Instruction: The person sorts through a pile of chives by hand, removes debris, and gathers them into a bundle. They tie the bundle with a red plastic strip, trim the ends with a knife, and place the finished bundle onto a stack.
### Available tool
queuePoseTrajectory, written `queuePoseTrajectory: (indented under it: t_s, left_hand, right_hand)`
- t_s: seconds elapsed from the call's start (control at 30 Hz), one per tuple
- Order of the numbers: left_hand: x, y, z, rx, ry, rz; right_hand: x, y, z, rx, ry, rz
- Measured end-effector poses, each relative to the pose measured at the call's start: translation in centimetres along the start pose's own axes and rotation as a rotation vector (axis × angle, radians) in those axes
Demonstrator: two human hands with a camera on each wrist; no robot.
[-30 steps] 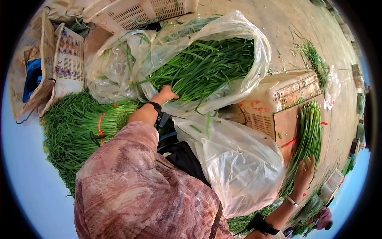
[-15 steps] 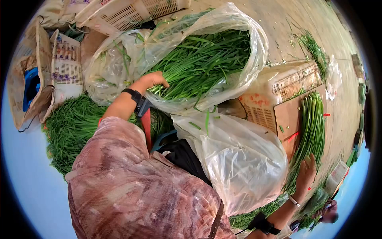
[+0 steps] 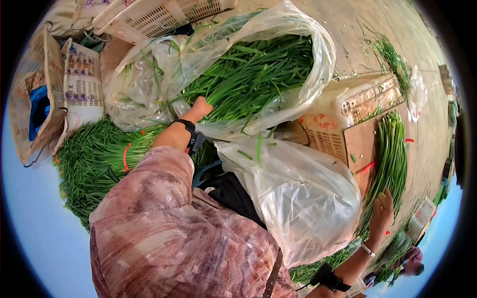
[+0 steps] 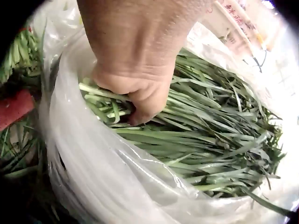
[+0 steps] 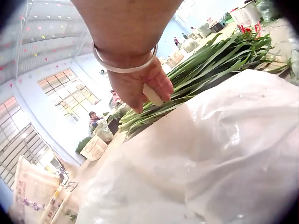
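My left hand (image 3: 200, 109) reaches into a clear plastic bag (image 3: 323, 54) packed with long green garlic chives (image 3: 266, 74). In the left wrist view its fingers (image 4: 148, 105) curl down around the pale stem ends (image 4: 105, 100) near the bag's rim; some fingertips are hidden among the stalks. On the right, a bundle of garlic chives (image 3: 392, 149) lies across a brown board. My right hand (image 3: 381, 213) rests at the bundle's near part with loosely extended fingers. A pale wrap covers one of its fingers (image 5: 153, 94) in the right wrist view.
A clear plastic sheet (image 3: 303, 203) spreads over my lap between the hands. Under the board (image 3: 360, 144) stands a worn crate (image 3: 323, 134). Banded chives (image 3: 109, 154) are heaped at left, beside white crates (image 3: 83, 84). Loose chives (image 3: 390, 57) litter the floor.
My left hand first drew back leftward, lifting stem ends, then moved slightly right and down into the bagged chives. The right hand has stayed by the bundle.
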State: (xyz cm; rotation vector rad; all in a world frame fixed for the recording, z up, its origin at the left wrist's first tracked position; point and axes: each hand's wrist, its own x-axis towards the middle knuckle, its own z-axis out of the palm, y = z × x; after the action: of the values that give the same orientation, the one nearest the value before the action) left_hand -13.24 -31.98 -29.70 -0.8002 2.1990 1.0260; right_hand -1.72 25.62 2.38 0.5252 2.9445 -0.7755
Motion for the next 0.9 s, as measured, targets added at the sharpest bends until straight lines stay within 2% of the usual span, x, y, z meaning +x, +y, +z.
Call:
queuePoseTrajectory:
  t_s: [0.03,0.1,0.23,0.33,0.4,0.47,0.5,0.6,0.63,0.73,0.8,0.87,0.9]
  left_hand:
    - [0.0,0.3,-0.1,-0.026,-0.065,-0.137]
    - [0.5,-0.1,0.2,0.021,-0.063,-0.12]
    - [3.0,-1.9,1.5,0.094,-0.096,-0.099]
    - [1.5,-0.6,0.5,0.201,-0.05,-0.071]
    - [0.9,-0.1,-0.7,0.166,-0.125,-0.083]
    - [0.8,-0.1,-1.1,0.162,-0.087,0.039]
    - [0.5,0.1,-1.2,0.163,-0.086,0.04]
    - [-0.5,1.0,-1.2,0.349,0.014,0.109]
    - [-0.9,1.3,-1.0,0.383,0.099,0.11]
    - [-2.9,2.5,-2.4,0.543,0.138,0.185]
    - [-4.3,3.8,-3.4,0.609,0.095,0.159]
    - [-4.7,4.2,-4.3,0.623,0.031,0.274]
    - [-6.0,5.8,-5.3,0.521,-0.012,0.221]
  right_hand:
    - [-0.2,-0.1,0.0,0.009,-0.013,0.039]
    - [-0.2,0.0,0.1,0.019,-0.023,0.076]
    - [-0.8,0.5,0.4,0.017,-0.046,0.033]
    - [-1.0,0.0,0.2,-0.016,-0.073,0.049]
    - [-1.4,-0.3,-0.1,-0.028,-0.088,0.061]
    - [-1.4,-0.6,-0.3,-0.044,-0.088,0.081]
    - [-1.4,-0.4,-0.2,-0.043,-0.087,0.081]
    - [-1.5,0.1,-0.1,0.025,-0.053,0.038]
    - [-1.4,-0.1,-0.1,0.012,-0.071,0.028]
    - [-1.0,-0.9,-0.3,-0.028,-0.085,0.028]
    - [-1.0,-0.8,-0.1,-0.056,-0.086,0.048]
    - [-0.8,-0.3,0.4,-0.029,-0.061,-0.024]
    - [-0.7,-0.2,0.7,-0.002,-0.058,-0.054]
